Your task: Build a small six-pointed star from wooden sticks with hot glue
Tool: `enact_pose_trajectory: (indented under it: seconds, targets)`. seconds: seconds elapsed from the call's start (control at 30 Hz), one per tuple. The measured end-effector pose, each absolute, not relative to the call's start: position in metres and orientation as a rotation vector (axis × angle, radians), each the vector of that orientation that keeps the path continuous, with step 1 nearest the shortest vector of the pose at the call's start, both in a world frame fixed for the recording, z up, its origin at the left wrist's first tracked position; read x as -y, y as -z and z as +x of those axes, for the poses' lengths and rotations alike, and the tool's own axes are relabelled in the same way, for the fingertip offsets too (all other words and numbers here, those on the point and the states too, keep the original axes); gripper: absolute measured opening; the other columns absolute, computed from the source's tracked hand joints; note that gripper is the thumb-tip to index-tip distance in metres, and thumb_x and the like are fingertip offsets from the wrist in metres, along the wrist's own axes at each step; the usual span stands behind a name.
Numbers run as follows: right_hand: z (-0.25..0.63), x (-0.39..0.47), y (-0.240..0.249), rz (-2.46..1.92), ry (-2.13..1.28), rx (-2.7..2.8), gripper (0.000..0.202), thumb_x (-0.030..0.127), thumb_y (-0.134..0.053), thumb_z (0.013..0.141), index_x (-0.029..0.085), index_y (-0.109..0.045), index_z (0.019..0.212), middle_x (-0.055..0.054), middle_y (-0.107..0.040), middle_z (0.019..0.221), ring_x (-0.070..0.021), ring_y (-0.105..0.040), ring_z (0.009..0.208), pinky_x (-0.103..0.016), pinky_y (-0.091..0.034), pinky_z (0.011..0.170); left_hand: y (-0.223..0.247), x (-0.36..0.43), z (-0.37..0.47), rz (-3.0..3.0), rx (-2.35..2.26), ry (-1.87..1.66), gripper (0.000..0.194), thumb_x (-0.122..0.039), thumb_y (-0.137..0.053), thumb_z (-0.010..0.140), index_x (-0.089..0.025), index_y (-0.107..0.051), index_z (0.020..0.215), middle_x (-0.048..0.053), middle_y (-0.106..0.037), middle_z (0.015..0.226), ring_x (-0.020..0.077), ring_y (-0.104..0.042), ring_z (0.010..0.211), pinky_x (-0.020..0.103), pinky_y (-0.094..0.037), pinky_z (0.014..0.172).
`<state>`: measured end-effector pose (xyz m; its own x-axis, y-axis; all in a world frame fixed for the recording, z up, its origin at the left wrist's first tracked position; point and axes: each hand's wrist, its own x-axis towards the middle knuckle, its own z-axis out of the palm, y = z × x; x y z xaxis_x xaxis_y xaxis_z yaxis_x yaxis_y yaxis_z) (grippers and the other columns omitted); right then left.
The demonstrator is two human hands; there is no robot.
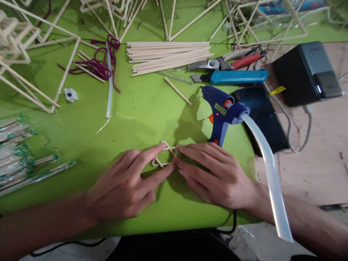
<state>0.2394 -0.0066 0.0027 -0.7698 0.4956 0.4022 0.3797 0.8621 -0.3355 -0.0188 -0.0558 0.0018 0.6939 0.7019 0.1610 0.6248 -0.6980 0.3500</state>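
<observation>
A small frame of short wooden sticks (159,161) lies low over the green table, between both hands. My left hand (128,185) holds it from the left, index finger on its upper edge and another finger on its lower right corner. From the right, the fingertips of my right hand (218,175) pinch its right end. Part of the frame is hidden under the fingers. Just beyond my right hand, a blue hot glue gun (222,110) stands with a red light on. A long translucent glue stick (268,165) sticks out of its back and hangs over my right forearm.
Bamboo sticks (167,58) lie in a pile beyond the hands, near pliers (244,62), a blue utility knife (237,76) and a dark phone (264,117). A black box-shaped device (307,74) stands right. Purple string (99,65), wrapped sticks (8,158) and stick structures (7,39) occupy the left.
</observation>
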Motion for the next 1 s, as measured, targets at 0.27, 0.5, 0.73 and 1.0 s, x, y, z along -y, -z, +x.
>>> enact_pose_trajectory:
  seconds: [0.27,0.5,0.73,1.0]
  targets:
    - [0.2405,0.0069,-0.0017,-0.644,-0.324,2.545,0.024,0.012,-0.072,0.084,0.009,-0.071,0.108,-0.017,-0.071,0.119,-0.0257,-0.069,0.104,-0.040,-0.061,0.085,-0.0010,0.0558,-0.0205,2.682,-1.024,-0.353,0.056,-0.019,-0.058,0.091,-0.017,-0.051,0.146,0.022,-0.047,0.150,0.0338,-0.061,0.113,0.049,-0.052,0.085]
    - [0.2376,0.0057,-0.0035,-0.629,-0.292,2.528,0.020,0.011,-0.071,0.084,0.008,-0.072,0.104,-0.018,-0.072,0.114,-0.0263,-0.070,0.099,-0.040,-0.061,0.080,-0.0009,0.0561,-0.0203,2.693,-1.027,-0.364,0.057,-0.019,-0.059,0.090,-0.017,-0.050,0.146,0.021,-0.047,0.151,0.0331,-0.061,0.112,0.048,-0.053,0.084]
    - [0.2371,0.0069,-0.0034,-0.637,-0.283,2.527,0.018,0.011,-0.071,0.084,0.010,-0.073,0.102,-0.017,-0.073,0.113,-0.0249,-0.070,0.099,-0.039,-0.061,0.081,-0.0010,0.0537,-0.0203,2.694,-1.013,-0.368,0.055,-0.019,-0.058,0.090,-0.017,-0.052,0.145,0.021,-0.048,0.150,0.0324,-0.062,0.110,0.048,-0.053,0.083]
    - [0.2381,0.0074,-0.0035,-0.642,-0.261,2.533,0.020,0.012,-0.070,0.085,0.011,-0.072,0.104,-0.016,-0.072,0.115,-0.0241,-0.070,0.100,-0.038,-0.060,0.082,-0.0018,0.0535,-0.0208,2.704,-1.011,-0.355,0.054,-0.020,-0.057,0.091,-0.017,-0.052,0.144,0.019,-0.049,0.151,0.0312,-0.061,0.111,0.048,-0.052,0.085]
